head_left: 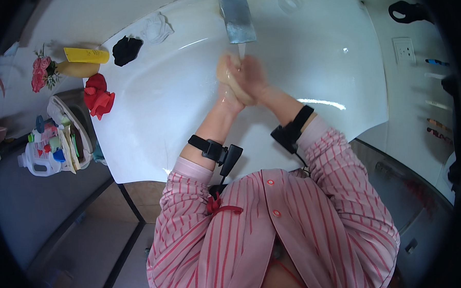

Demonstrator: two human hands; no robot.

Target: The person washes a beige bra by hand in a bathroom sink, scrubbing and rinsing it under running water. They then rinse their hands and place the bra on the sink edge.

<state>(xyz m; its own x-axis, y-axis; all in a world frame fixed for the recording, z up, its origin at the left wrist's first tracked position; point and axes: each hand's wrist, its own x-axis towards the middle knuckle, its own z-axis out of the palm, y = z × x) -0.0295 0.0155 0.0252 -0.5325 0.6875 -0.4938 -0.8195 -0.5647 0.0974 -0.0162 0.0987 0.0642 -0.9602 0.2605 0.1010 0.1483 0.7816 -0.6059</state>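
Observation:
A wet, beige piece of cloth (pixel 223 68) is bunched between my hands, just below the wide metal faucet (pixel 237 17). A thin stream of water (pixel 242 51) falls from the spout onto them. My left hand (pixel 229 92) is closed on the cloth, which covers most of its fingers. My right hand (pixel 253 75) presses against the cloth from the other side; motion smears its fingers. One end of the cloth hangs below the right palm, near the wrists. Both hands are over the white sink (pixel 162 111).
Along the sink's left rim lie a white cloth (pixel 157 28), a black cloth (pixel 127 50) and a red cloth (pixel 99 96). Beyond them are a yellow tube (pixel 86 55), pink flowers (pixel 41 72) and a white jug (pixel 40 160). A wall socket (pixel 404 51) is at right.

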